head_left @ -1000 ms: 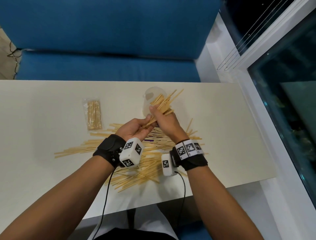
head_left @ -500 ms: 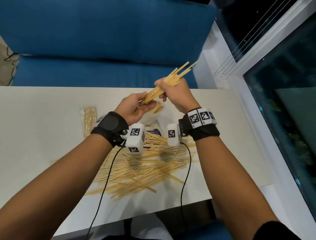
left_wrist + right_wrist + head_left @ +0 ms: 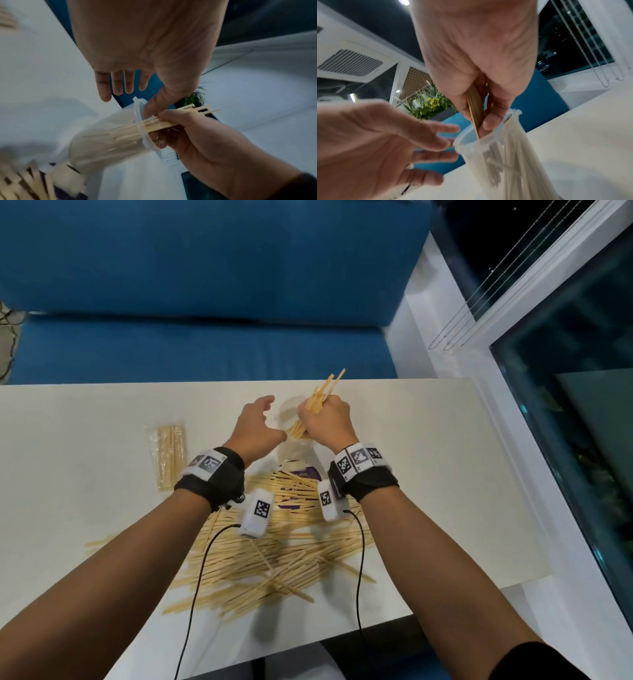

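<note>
My right hand [image 3: 325,419] grips a bundle of thin wooden sticks [image 3: 320,400] and holds it upright, its lower ends inside a clear plastic cup [image 3: 286,412] on the white table [image 3: 85,508]. The right wrist view shows the sticks [image 3: 476,112] pinched between thumb and fingers just above the cup [image 3: 496,155], which holds more sticks. My left hand [image 3: 260,422] is open with its fingers spread, just left of the cup and holding nothing. In the left wrist view its thumb lies close to the rim of the cup [image 3: 109,138].
A big loose pile of sticks [image 3: 274,549] lies on the table under my wrists, partly over a purple-and-white pack [image 3: 301,474]. A sealed packet of sticks [image 3: 168,453] lies to the left. A blue sofa [image 3: 205,285] stands behind the table, a glass wall on the right.
My left hand let go of the bundle and opened. My right hand brought the sticks down from above the table into the cup.
</note>
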Demonstrator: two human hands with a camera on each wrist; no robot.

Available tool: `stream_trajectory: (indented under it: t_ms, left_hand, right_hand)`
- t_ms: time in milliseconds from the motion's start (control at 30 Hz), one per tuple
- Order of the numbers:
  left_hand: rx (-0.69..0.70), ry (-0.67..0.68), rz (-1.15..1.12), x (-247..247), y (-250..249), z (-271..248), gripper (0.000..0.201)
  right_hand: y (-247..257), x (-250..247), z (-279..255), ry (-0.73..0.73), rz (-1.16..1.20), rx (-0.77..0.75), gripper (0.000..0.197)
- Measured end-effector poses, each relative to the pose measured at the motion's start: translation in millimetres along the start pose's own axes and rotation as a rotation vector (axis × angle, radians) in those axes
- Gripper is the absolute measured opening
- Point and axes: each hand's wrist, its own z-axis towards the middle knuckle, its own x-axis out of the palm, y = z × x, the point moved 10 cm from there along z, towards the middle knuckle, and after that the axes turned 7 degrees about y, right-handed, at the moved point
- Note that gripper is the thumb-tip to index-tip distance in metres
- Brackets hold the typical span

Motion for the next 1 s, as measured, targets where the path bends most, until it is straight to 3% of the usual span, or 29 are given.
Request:
stream_trajectory:
  t_ms: [67, 133, 433, 567, 667, 833, 1000]
  left_hand:
    - [0.063, 0.097, 0.171, 13, -12, -2, 0.1]
    - [0.117, 0.12, 0.259, 18, -21, -3, 0.106]
    - [0.153, 0.068, 0.255, 19, -30, -9, 0.094]
    - [0.157, 0.075, 0.254, 20, -29, -5, 0.104]
    - [0.156, 0.074, 0.24, 23, -24, -1, 0.107]
    - [0.164, 0.071, 0.242, 27, -19, 6, 0.117]
    - [0.173, 0.065, 0.243, 28, -15, 9, 0.117]
  right_hand:
    - [-2, 5, 1, -0.007, -0.005, 0.013, 0.019]
    - [-1, 7, 3, -0.02, -0.043, 0.02, 0.017]
    - [1, 3, 10, 0.053, -0.165, 0.061, 0.031]
    - [0, -10, 5, 0.048, -0.157, 0.037, 0.05]
    - [0, -23, -1, 0.021, -0.15, 0.006, 0.046]
    - [13, -51, -11, -0.18, -0.24, -0.158, 0.018]
    - [40, -5, -14, 0.067, -0.576, -0.502, 0.033]
